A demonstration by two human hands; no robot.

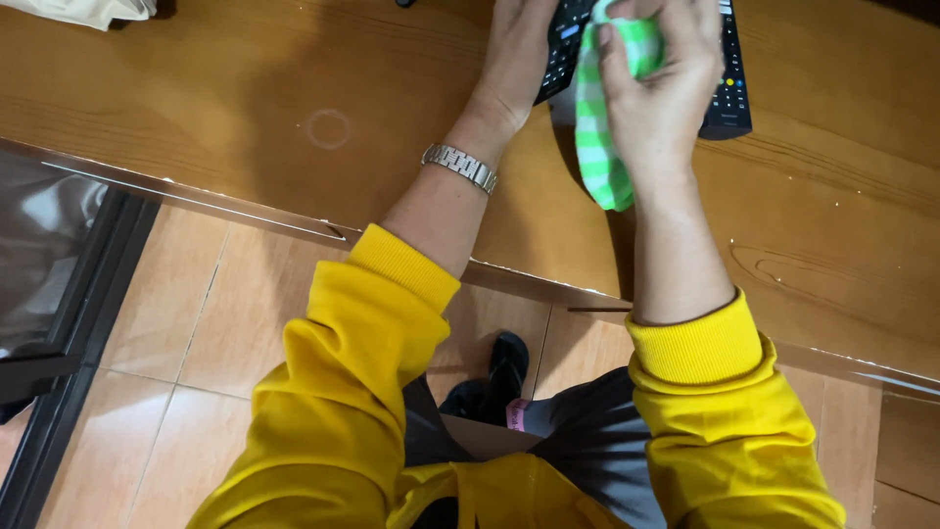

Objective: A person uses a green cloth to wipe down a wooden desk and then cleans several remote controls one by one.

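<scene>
My left hand (517, 54), a metal watch (460, 167) on its wrist, grips the left side of a black remote control (729, 93) that lies on the wooden table (245, 108). My right hand (661, 83) is closed around a green-and-white checked cloth (599, 147) and presses it onto the remote. The cloth's loose end hangs down below my right hand. Most of the remote is hidden by both hands. Yellow sleeves (372, 343) cover my forearms.
The table's front edge (196, 191) runs diagonally across the view. A faint ring mark (328, 128) shows on the wood. Below are tan floor tiles (196, 323), a black sandal (507, 367), and a dark frame (78, 333) at left. A pale cloth (88, 10) lies top left.
</scene>
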